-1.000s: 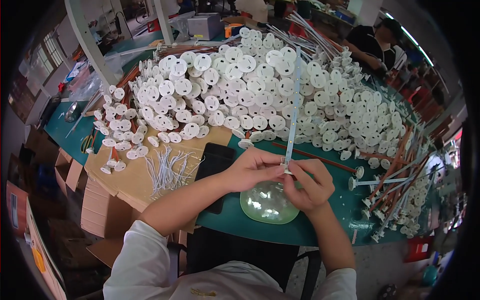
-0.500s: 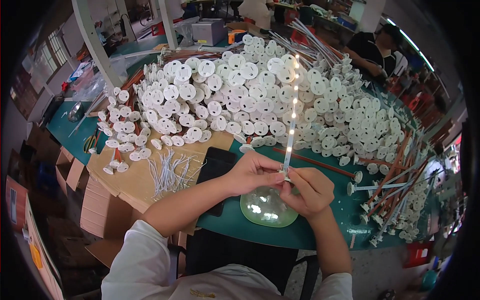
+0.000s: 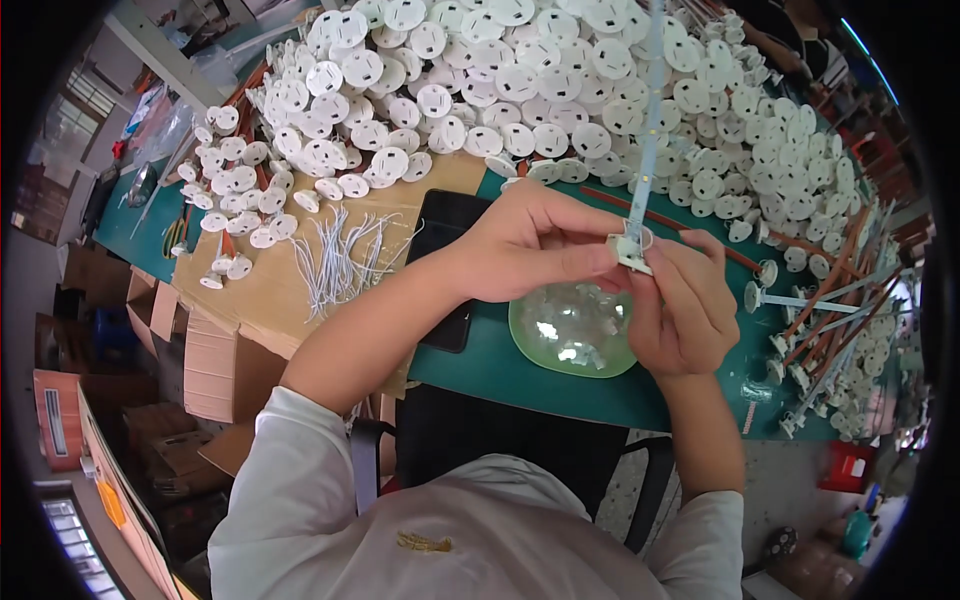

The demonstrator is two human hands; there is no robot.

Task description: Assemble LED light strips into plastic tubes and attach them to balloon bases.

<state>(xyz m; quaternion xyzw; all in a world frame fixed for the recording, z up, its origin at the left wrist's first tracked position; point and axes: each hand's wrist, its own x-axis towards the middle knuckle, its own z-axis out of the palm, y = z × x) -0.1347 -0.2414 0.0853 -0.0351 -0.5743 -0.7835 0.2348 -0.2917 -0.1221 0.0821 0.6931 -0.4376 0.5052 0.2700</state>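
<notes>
Upright between my hands stands a clear LED strip stick (image 3: 648, 150), its small lamps unlit, rising from a round white base (image 3: 630, 252). A loop of thin wire shows at the foot of the strip. My left hand (image 3: 530, 245) pinches the base from the left, thumb along its near side. From the right, my right hand (image 3: 690, 300) grips the base's edge between thumb and fingers; its fingertips are partly hidden. Just below both hands sits a clear bowl with a green rim (image 3: 575, 373), shiny small contents inside.
A large heap of white disc bases (image 3: 470, 90) fills the table's far side. Cut white wires (image 3: 335, 265) lie on cardboard (image 3: 390, 195) beside a black phone-like slab (image 3: 445, 215). More sticks (image 3: 815, 320) pile up at right. A carton (image 3: 225, 365) stands at left.
The strip's lamps were lit and are now dark. The view has tilted downward, so the table sits higher. Both hands still hold the base.
</notes>
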